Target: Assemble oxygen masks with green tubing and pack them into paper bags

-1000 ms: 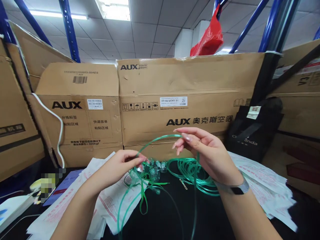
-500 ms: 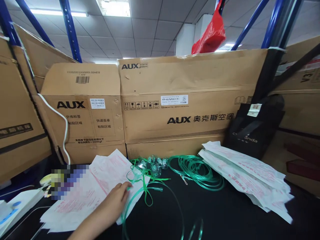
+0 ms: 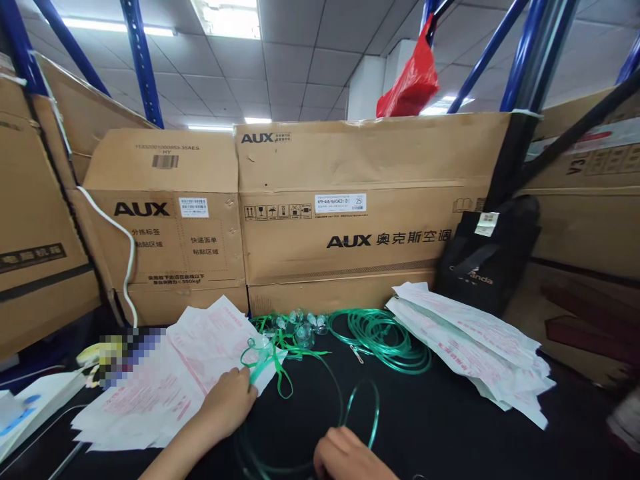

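Observation:
My left hand (image 3: 231,402) is closed, fingertips pinched on a pale green translucent mask (image 3: 261,360) with thin green straps (image 3: 285,383) looping from it. The mask's exact shape is unclear under the fingers. At the bottom centre my right hand (image 3: 345,455) is curled round green tubing (image 3: 376,413), which rises in a loop beside it. A blurred length of the tubing curves between the two hands. Under and left of my left hand lie white paper packets (image 3: 165,380) with red print. Behind it sit several clear round plastic parts (image 3: 304,335) tangled with green straps.
Coiled green tubing (image 3: 383,337) lies behind, with a small metal pin (image 3: 357,355) in front of it. More printed packets (image 3: 467,347) are stacked at right. Cardboard boxes (image 3: 345,267) wall off the back, and a black bag (image 3: 480,260) leans there. A white cable (image 3: 131,260) hangs at left.
My right hand has come into view at the bottom, on the tubing. My left hand has shifted slightly left and down in the picture with the mask. The view has turned a little right.

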Demonstrator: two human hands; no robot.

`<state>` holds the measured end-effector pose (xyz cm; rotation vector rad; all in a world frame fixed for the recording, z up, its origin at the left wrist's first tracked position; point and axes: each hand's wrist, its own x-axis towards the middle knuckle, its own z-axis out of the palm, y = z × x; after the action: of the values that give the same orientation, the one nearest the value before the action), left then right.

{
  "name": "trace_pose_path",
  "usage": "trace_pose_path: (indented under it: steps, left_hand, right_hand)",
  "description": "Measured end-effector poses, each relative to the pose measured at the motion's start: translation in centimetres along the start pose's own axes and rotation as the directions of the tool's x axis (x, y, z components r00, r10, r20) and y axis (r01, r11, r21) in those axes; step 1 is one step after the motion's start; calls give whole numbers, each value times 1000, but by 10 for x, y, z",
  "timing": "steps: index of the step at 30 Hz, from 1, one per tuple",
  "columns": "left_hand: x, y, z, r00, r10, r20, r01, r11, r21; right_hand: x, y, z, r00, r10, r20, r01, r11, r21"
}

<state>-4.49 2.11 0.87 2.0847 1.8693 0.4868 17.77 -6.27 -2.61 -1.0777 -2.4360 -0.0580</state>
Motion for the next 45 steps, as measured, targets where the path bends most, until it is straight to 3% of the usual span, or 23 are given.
trace_pose_path:
  steps: [2, 4, 8, 10, 13, 15, 16, 17, 19, 21, 22, 23, 25, 27, 30, 33, 35, 36, 38, 40, 41, 42, 45]
  left_hand:
    - [4, 1, -3, 1000, 27, 15, -25, 988, -155]
    - [3, 8, -10, 998, 49, 32, -36, 946, -323]
    - [-10, 33, -29, 992, 100, 77, -34, 796, -605]
    - [-16, 44, -39, 990, 127, 62, -47, 710, -703]
    - [-17, 55, -53, 979, 203, 8, -81, 426, -901]
    - [-16, 59, -61, 969, 242, -43, -101, 232, -967]
    - [-16, 61, -65, 966, 252, -65, -111, 175, -978]
    - [-16, 63, -68, 963, 254, -84, -121, 134, -984]
    - [-17, 68, -73, 960, 261, -106, -132, 81, -988]
    - [-21, 75, -78, 956, 272, -111, -131, 53, -990]
    - [-23, 78, -80, 954, 278, -112, -129, 44, -991]
    - [-24, 81, -81, 953, 281, -112, -128, 38, -991]
    - [-25, 83, -82, 957, 265, -119, -134, 39, -990]
    - [-23, 81, -79, 967, 215, -139, -154, 55, -987]
    - [-15, 71, -67, 978, 143, -153, -164, 75, -984]
    - [-8, 60, -49, 988, 125, -95, -104, 64, -993]
    - [-6, 57, -37, 989, 142, -34, -42, 52, -998]
    - [-7, 57, -32, 987, 159, -1, -9, 52, -999]
    - [-10, 60, -21, 981, 189, 52, 41, 61, -997]
    - [-13, 63, -13, 979, 196, 65, 54, 65, -996]
    - [-15, 64, -10, 980, 189, 58, 46, 66, -997]
    - [-16, 65, -8, 983, 178, 43, 32, 66, -997]
    - [-19, 65, -7, 987, 158, -15, -25, 66, -998]
  right_hand:
    - [-1, -2, -13, 993, 109, -40, -108, 994, 4]
    - [-3, -3, -27, 990, 133, -52, -134, 991, -17]
    - [-7, 2, -40, 982, -24, -187, -1, 992, -130]
    - [-9, 6, -43, 961, -9, -277, -38, 986, -163]
    - [-7, 12, -53, 939, 150, -310, -177, 983, -58]
    - [-1, 17, -62, 910, 346, -229, -313, 935, 167]
    - [4, 21, -65, 875, 463, -143, -401, 857, 323]
    - [9, 24, -67, 828, 561, -25, -478, 728, 491]
    - [21, 33, -68, 723, 643, 253, -565, 340, 751]
    - [34, 42, -64, 661, 626, 413, -515, -22, 857]
    - [40, 48, -62, 655, 632, 414, -441, -125, 889]
    - [48, 53, -61, 654, 659, 371, -351, -170, 921]
    - [62, 63, -61, 630, 753, 189, -156, -116, 981]
    - [74, 69, -66, 590, 806, 52, -38, -37, 999]
    - [81, 67, -73, 565, 807, -171, 114, 129, 985]
    - [75, 57, -72, 673, 611, -418, 134, 454, 881]
    - [69, 49, -65, 757, 455, -470, 46, 680, 732]
    - [66, 46, -60, 779, 406, -477, 1, 761, 649]
    - [64, 39, -49, 804, 356, -476, -57, 844, 534]
    - [65, 33, -39, 818, 384, -428, -86, 817, 570]
    - [66, 30, -36, 818, 433, -379, -98, 754, 649]
    - [68, 29, -34, 808, 500, -311, -115, 652, 750]
    - [70, 34, -40, 737, 675, -23, -176, 225, 958]
